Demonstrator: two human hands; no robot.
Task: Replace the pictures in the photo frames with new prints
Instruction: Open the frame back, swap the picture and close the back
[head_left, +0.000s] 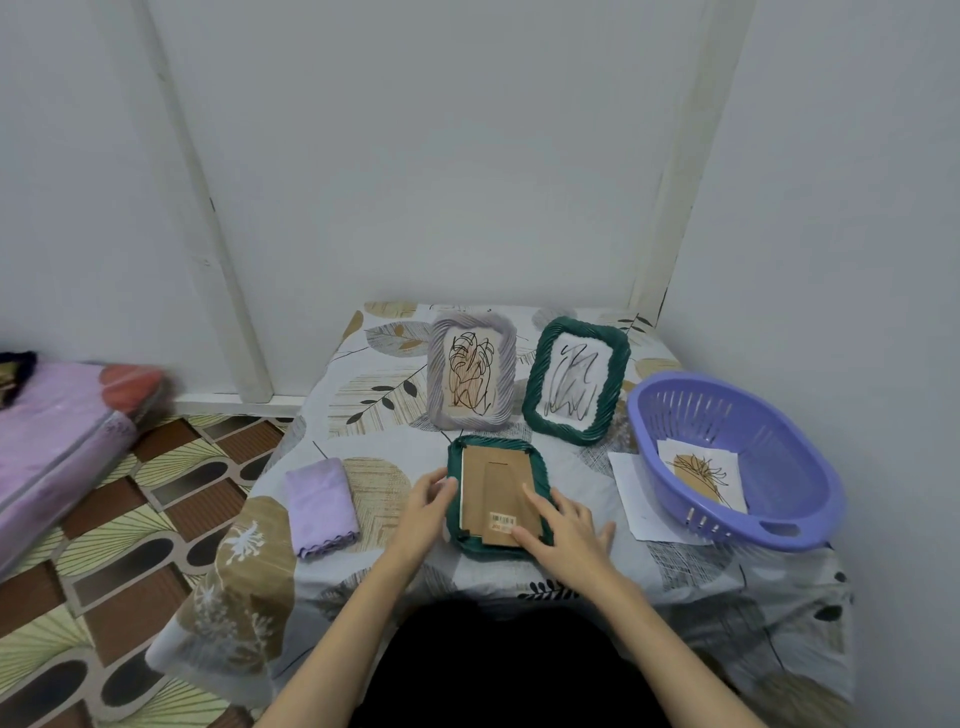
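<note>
A green photo frame (498, 451) lies face down on the table, its brown cardboard back with a barcode sticker facing up. My left hand (428, 501) grips the frame's left edge. My right hand (563, 525) rests flat on the lower right of the backing, fingers spread. Behind it stand a grey frame (471, 371) and a second green frame (576, 382), each holding a scribbled picture. A print (701, 475) with a brown shape and a line-drawn plant lies inside the purple basket (789, 457).
A folded lilac cloth (319, 506) lies left of the frame. White paper sheets (636, 499) stick out from under the basket. The table, under a leaf-patterned cloth (363, 395), stands in a wall corner. A mattress (57, 431) lies on the floor at left.
</note>
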